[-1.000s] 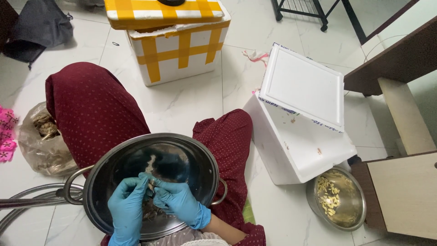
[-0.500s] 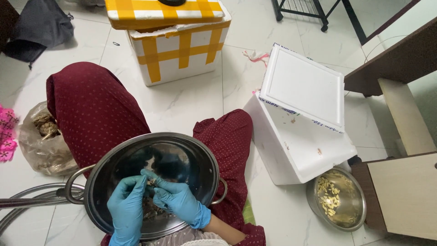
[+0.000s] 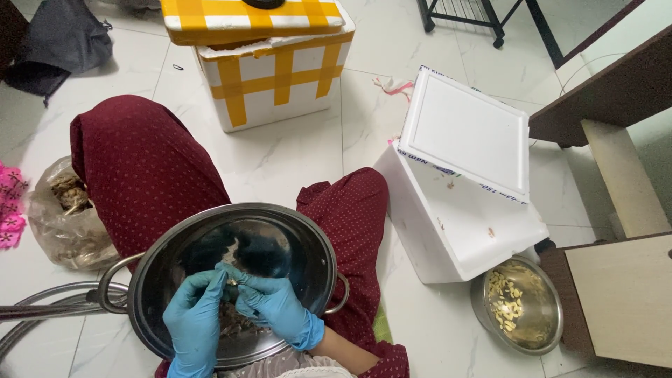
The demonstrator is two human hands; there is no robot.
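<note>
White marble-look floor tiles fill my view, and I'm looking straight down at a person seated on them in dark red dotted trousers. Across the knees sits a big steel pot [image 3: 231, 280], shiny and two-handled. Both hands wear blue gloves. The left hand [image 3: 192, 325] and the right hand [image 3: 276, 308] meet over the pot, fingertips pinched together on a small pale piece [image 3: 229, 281] held between them, above the pot's bottom. I judge that piece light, small and probably brittle or a bit slick against the glove, so a fingertip pinch at its ends looks like the sensible hold. What it is, I can't tell.

Now the packages. Ahead, a white foam box [image 3: 273, 77] wrapped in yellow tape bands, its lid set askew on top. On my right, a second foam box [image 3: 462, 210], plain white, tipped on its side, its lid [image 3: 465, 133] leaning against it with a thin strip of dark print along one edge. Beside it, a small steel bowl [image 3: 519, 304] of pale yellowish pieces. Far left, a clear plastic bag [image 3: 66, 213] of brownish scraps, touching the trouser leg.
</note>
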